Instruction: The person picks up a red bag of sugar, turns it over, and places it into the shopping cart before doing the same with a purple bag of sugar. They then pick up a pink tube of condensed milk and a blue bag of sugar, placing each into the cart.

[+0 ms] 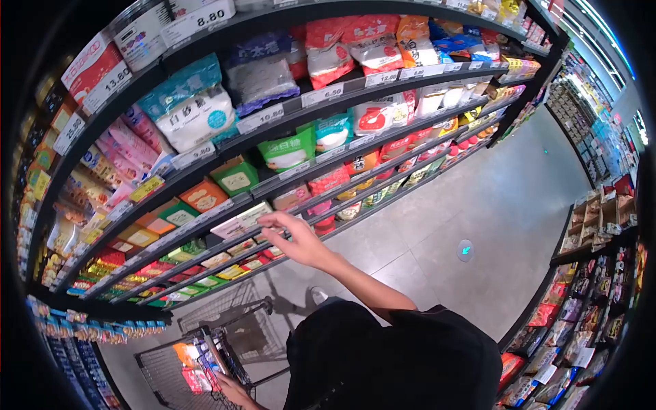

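Note:
My right hand (290, 236) reaches out to the shelves, its fingers apart. Its fingertips are right at the near end of a pale, flat box (242, 222) with printing on it, on a lower shelf. Down at the lower left, my left hand (234, 391) is at the handle (214, 350) of a wire shopping cart (160, 376), fingers closed around it and partly hidden. Inside the cart lie an orange bag (184, 354) and a red and white bag (197, 380).
Tall shelves (287, 113) curve along my left, holding bagged sugar (195, 113), a green bag (287, 147) and several boxes. Grey tiled floor (437, 232) bears a round arrow sticker (465, 250). Packaged snacks (567, 311) fill shelving on the right.

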Demonstrator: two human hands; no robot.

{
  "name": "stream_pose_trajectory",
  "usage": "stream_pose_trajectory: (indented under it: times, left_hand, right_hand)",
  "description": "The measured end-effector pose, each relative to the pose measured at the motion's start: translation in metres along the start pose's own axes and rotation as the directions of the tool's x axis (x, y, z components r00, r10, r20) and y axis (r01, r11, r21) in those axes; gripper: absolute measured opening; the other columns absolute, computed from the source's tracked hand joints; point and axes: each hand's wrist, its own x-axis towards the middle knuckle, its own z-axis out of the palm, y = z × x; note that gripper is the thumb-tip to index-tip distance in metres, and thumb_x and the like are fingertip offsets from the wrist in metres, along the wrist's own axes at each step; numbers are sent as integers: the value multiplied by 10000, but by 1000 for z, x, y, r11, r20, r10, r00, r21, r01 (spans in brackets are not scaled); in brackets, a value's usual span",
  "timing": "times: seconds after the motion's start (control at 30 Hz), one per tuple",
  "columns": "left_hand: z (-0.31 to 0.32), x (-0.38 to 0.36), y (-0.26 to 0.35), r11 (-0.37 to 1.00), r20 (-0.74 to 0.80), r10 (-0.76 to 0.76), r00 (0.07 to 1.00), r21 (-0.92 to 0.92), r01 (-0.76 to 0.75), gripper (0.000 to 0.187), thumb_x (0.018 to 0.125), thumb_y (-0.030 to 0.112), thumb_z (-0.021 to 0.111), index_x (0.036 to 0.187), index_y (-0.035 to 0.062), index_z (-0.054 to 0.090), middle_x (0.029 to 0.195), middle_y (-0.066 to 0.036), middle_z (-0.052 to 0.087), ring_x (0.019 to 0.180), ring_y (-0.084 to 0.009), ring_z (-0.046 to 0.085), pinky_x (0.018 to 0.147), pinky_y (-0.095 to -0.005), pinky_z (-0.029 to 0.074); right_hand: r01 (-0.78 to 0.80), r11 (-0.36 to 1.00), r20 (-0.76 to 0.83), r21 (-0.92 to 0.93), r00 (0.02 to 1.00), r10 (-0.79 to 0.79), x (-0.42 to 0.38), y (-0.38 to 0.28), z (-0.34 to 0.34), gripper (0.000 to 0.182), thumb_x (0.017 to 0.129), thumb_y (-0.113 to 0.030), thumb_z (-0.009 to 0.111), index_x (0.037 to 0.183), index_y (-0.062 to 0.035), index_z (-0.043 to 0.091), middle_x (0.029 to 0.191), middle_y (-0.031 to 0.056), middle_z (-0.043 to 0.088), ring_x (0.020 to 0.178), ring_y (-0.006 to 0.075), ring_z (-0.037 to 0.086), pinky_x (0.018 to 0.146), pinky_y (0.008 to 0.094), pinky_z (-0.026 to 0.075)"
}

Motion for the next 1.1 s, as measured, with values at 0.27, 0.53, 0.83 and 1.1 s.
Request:
stream_pose_trajectory:
  times: [0.27, 0.53, 0.83, 1.1]
  left_hand:
    - [-19, -29, 38, 996, -49, -8, 999, 83, 12, 756, 965, 657, 232, 1211, 56, 618, 1090, -197, 674, 1018, -435, 605, 886, -519, 442]
    - [-13, -29, 33, 993, -136, 105, 985, 61, -98, 673, 1001, 577, 259, 1077, 48, 668, 928, -199, 692, 856, -442, 627, 751, -553, 457]
    - [-15, -24, 43, 991, -191, 7, 982, 134, 19, 635, 1014, 529, 276, 1029, 58, 703, 844, -216, 689, 766, -436, 640, 690, -550, 477]
    - [-20, -31, 53, 995, -185, 0, 983, 98, 18, 650, 1016, 518, 275, 939, 35, 703, 816, -189, 696, 773, -421, 648, 688, -543, 467]
  right_hand:
    - [-292, 942, 248, 165, 937, 247, -67, 13, 40, 229, 952, -124, 602, 1148, -4, 611, 1037, 82, 672, 975, 159, 637, 861, 307, 496]
    - [-176, 979, 254, 106, 956, 145, -43, 3, 27, 218, 950, -159, 615, 1118, -20, 621, 959, 64, 667, 889, 128, 618, 810, 290, 495]
    - [224, 972, -174, -67, 957, -233, 147, -31, -16, 351, 919, -198, 659, 1182, 20, 580, 1044, 114, 665, 929, 169, 634, 804, 309, 509]
    - [198, 926, -127, -320, 960, -249, 228, -40, -31, 369, 887, -291, 695, 1049, 32, 620, 917, 125, 688, 846, 197, 661, 718, 310, 519]
